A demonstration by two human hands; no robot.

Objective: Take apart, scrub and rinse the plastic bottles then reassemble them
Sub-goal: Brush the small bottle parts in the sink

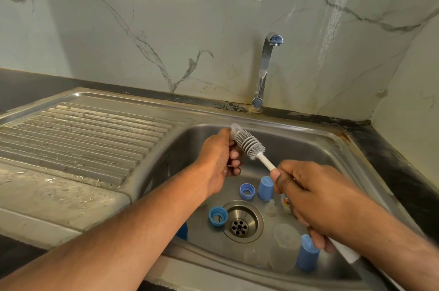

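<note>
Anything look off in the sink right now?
Loose bottle parts lie scattered around the drain, as expected mid-wash. Only oddity: rust-coloured staining at the sink's back right corner.

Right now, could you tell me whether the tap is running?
Off: no stream falls from the tap spout into the sink.

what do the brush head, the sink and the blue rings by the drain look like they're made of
Brush head: looks like soft grey silicone, with thick moulded fins, matte.
Sink: stainless steel, with a brushed, dull sheen and ribbed drainboard.
Blue rings: probably hard plastic, with an even opaque colour and threaded insides.
</note>
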